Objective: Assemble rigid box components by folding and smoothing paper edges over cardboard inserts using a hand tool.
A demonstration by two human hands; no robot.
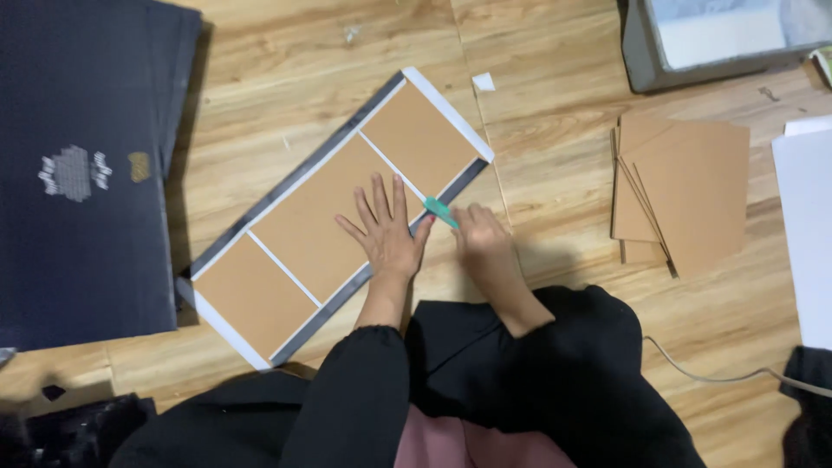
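There is one view only, from the camera on my head, looking almost straight down at the light wooden plank floor (286, 69) in front of my lap. It sits close: my black sleeves fill the lower edge, my left hand (387, 236) and right hand (483, 244) lie near the centre, and the long brown cardboard panel sheet with a white and grey border (303, 225) runs diagonally across the middle.

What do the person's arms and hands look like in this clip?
Both hands, the left hand and the right hand, are bare: no gloves, and no rings or watch that I can make out. Loose black sleeves reach to about the wrists.
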